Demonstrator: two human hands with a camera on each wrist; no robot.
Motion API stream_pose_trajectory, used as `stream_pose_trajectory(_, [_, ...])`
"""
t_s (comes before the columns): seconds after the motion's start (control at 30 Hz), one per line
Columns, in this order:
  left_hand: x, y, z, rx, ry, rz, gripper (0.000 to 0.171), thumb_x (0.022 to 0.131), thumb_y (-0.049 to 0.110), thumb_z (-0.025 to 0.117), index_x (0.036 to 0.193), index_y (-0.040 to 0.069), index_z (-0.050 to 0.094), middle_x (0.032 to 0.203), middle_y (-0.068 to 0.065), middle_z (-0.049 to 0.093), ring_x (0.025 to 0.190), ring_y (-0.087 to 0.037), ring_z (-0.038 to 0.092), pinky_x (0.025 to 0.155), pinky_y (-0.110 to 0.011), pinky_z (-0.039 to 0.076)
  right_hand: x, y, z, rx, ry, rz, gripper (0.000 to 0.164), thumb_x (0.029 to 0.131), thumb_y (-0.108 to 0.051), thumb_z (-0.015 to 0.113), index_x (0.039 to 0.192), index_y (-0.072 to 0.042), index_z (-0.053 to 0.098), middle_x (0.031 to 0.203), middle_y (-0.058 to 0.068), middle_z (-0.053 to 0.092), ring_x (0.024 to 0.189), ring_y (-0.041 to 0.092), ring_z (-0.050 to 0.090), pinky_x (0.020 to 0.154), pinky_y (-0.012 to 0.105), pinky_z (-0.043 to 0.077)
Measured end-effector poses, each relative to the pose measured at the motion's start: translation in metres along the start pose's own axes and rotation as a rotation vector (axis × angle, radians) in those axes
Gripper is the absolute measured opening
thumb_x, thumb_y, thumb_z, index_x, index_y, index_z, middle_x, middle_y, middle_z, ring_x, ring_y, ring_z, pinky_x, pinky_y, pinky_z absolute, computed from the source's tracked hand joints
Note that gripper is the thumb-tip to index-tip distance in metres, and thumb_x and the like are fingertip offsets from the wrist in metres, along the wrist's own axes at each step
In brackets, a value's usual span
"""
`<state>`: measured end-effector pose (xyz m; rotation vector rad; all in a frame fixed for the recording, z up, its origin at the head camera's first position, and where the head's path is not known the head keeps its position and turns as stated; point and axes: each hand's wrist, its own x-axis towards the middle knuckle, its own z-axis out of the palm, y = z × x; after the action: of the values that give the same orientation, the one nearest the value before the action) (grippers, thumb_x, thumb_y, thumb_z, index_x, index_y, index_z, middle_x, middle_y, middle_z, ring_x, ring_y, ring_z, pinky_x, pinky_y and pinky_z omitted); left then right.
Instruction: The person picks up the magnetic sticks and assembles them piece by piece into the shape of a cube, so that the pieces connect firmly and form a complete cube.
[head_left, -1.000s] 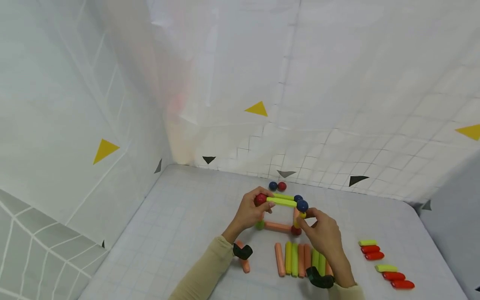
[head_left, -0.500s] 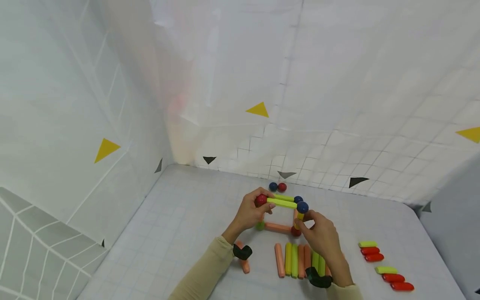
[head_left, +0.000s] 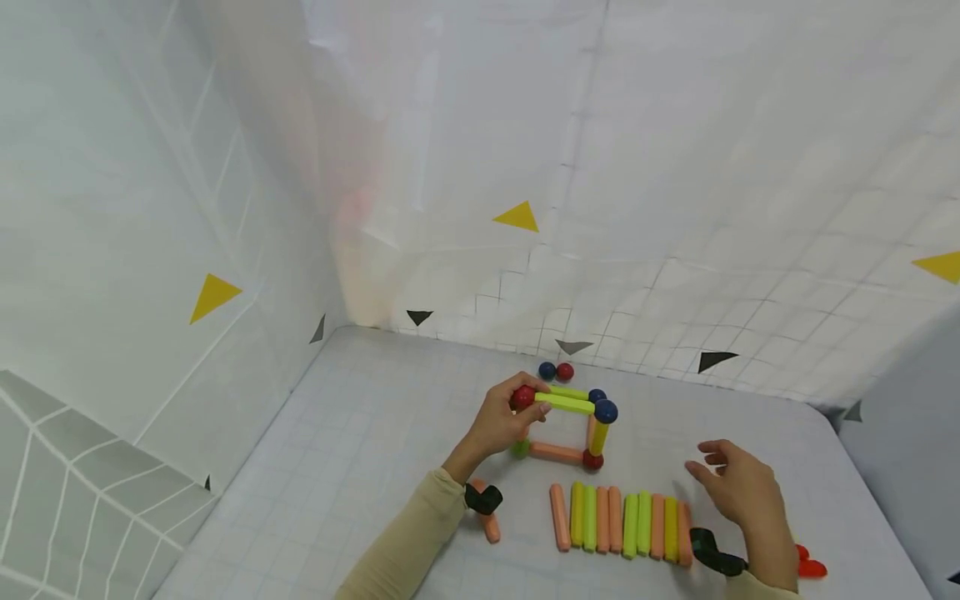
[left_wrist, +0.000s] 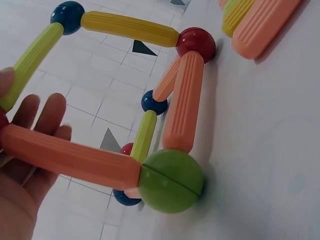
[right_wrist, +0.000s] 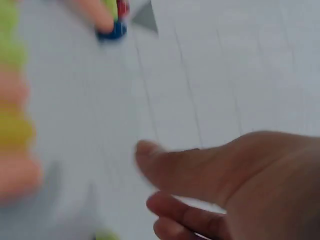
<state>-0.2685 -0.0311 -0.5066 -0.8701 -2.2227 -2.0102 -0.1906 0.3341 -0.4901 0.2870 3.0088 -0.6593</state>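
Note:
A box-like frame of magnetic rods and balls stands on the table. My left hand (head_left: 504, 421) pinches its upper front left corner, around the red ball (head_left: 523, 397). From there a lime rod (head_left: 565, 404) runs to a blue ball (head_left: 605, 411). Below that ball, a yellow rod (head_left: 599, 435) reaches down to another red ball (head_left: 592, 459). In the left wrist view an orange rod (left_wrist: 75, 156) drops from my hand to a green ball (left_wrist: 171, 181). My right hand (head_left: 742, 483) is off to the right, holding nothing, with fingers loosely bent.
A row of orange, yellow and lime rods (head_left: 620, 521) lies in front of the frame. One orange rod (head_left: 487, 512) is partly under the left wrist strap. A spare blue ball (head_left: 547, 371) and red ball (head_left: 565, 372) sit behind. Red pieces (head_left: 812, 568) lie beyond my right forearm.
My right hand has let go of the yellow rod and moved right, away from the frame. The yellow rod stands upright between its balls. My left hand keeps its hold.

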Motion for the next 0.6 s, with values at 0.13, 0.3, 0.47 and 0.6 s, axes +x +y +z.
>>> stream_pose_trajectory(0.13, [0.000, 0.000, -0.002, 0.051, -0.010, 0.010, 0.022, 0.102, 0.013, 0.072, 0.124, 0.012, 0.068, 0.106, -0.011, 0.072, 0.086, -0.008, 0.069, 0.074, -0.023, 0.057, 0.003, 0.032, -0.006, -0.074, -0.072, 0.100, 0.058, 0.096, -0.029, 0.076, 0.136, 0.008, 0.057, 0.132, 0.043, 0.057, 0.112, 0.061, 0.054, 0.090, 0.071, 0.050])
stream_pose_trajectory(0.3, [0.000, 0.003, -0.006, 0.116, -0.028, 0.000, 0.021, 0.103, 0.017, 0.071, 0.124, 0.016, 0.068, 0.103, -0.006, 0.072, 0.083, -0.008, 0.062, 0.072, -0.022, 0.052, 0.001, 0.050, -0.005, -0.049, -0.164, 0.222, 0.061, 0.093, -0.024, 0.079, 0.142, 0.003, 0.055, 0.134, 0.047, 0.046, 0.114, 0.065, 0.046, 0.092, 0.076, 0.048])
stream_pose_trajectory(0.47, [0.001, 0.009, -0.009, 0.172, -0.046, -0.011, 0.022, 0.104, 0.019, 0.069, 0.126, 0.016, 0.067, 0.110, -0.005, 0.069, 0.087, -0.010, 0.058, 0.078, -0.022, 0.050, 0.002, 0.054, 0.002, -0.035, -0.133, 0.220, 0.050, 0.094, -0.017, 0.078, 0.136, 0.005, 0.061, 0.131, 0.045, 0.051, 0.113, 0.060, 0.050, 0.094, 0.072, 0.048])
stream_pose_trajectory(0.6, [0.000, 0.010, -0.010, 0.180, -0.065, -0.029, 0.026, 0.105, 0.021, 0.068, 0.130, 0.015, 0.065, 0.114, -0.005, 0.070, 0.090, -0.012, 0.059, 0.080, -0.022, 0.051, 0.005, 0.058, 0.009, -0.045, -0.094, 0.215, 0.049, 0.097, -0.021, 0.075, 0.135, 0.006, 0.061, 0.125, 0.042, 0.057, 0.108, 0.057, 0.053, 0.092, 0.068, 0.049])
